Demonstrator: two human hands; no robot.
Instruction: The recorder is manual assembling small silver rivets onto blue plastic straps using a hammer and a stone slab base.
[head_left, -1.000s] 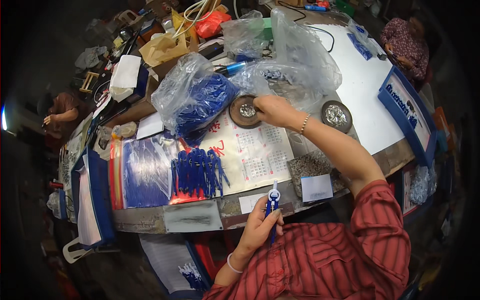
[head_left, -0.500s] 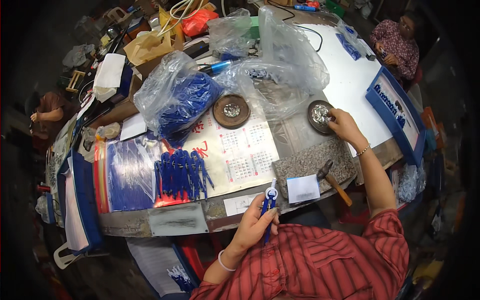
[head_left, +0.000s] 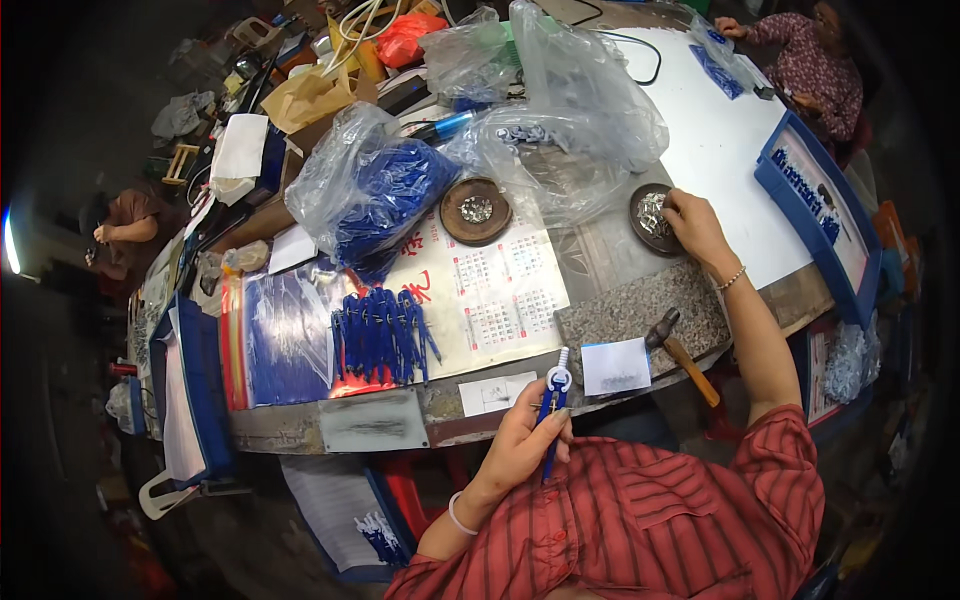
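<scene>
A blue drawing compass (head_left: 552, 400) with a white round head is in my left hand (head_left: 522, 440), its fingers closed round the legs, close to my shirt front. My right hand (head_left: 692, 228) reaches to a round brown dish (head_left: 640, 238) of small shiny metal parts (head_left: 654, 217). Its fingers are pinched together at the dish's right side; whatever is between them is hidden. A second brown dish (head_left: 449, 222) with similar metal bits (head_left: 476, 208) stands farther left. Several blue compass legs (head_left: 380, 335) lie in a row on the sheet left of my left hand.
A stone slab (head_left: 610, 320) carries a hammer (head_left: 684, 355) and a white paper pad (head_left: 616, 367). Clear bags (head_left: 375, 190) of blue parts stand behind. Blue trays (head_left: 195, 400) (head_left: 822, 225) flank the table. One person (head_left: 810, 75) sits far right, another (head_left: 135, 225) far left.
The whole scene has shifted slightly to the right in view. My right hand stays at the dish and my left keeps hold of the compass. The person at far right has stretched out a hand.
</scene>
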